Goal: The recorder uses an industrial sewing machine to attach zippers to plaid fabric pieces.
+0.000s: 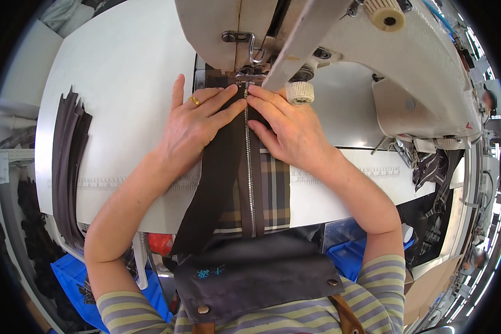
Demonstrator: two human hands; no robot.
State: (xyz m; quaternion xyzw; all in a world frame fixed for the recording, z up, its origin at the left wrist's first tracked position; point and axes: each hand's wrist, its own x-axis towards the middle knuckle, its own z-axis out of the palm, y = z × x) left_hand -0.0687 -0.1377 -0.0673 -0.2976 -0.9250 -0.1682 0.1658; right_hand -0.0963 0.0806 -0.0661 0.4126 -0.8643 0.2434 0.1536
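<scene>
Apron: a dark apron [250,295] with metal studs spans the lower centre of the frame; striped sleeves [381,284] show on both sides.
Bins: blue plastic [69,278] shows at the lower left, and more of it at the lower right, below the table edge.
Zipper: the zipper [249,167], with silver teeth on dark tape, runs nearly vertically through the centre, from the machine down to the apron's upper edge.
Cloth: checked cloth [276,192] lies under the zipper, visible on both sides of it; a dark panel [209,178] lies along the left.
Ruler: a printed scale [345,176] crosses the table at mid-height, partly covered by the work and the forearms.
Right hand: the right hand [289,122], right of centre, has its fingertips on the zipper's edge; fingers extended, thumb apart, closed around nothing.
Left hand: the left hand [195,119], left of centre, lies spread on the dark panel, unclenched; one finger bears a ring [193,101].
Strips: dark strips [69,161] lie in a bundle at the left, overhanging the table [122,67].
Presser foot: the foot [250,77], upper centre, stands just beyond the fingertips.
Machine: the sewing machine [423,67] fills the upper right.
</scene>
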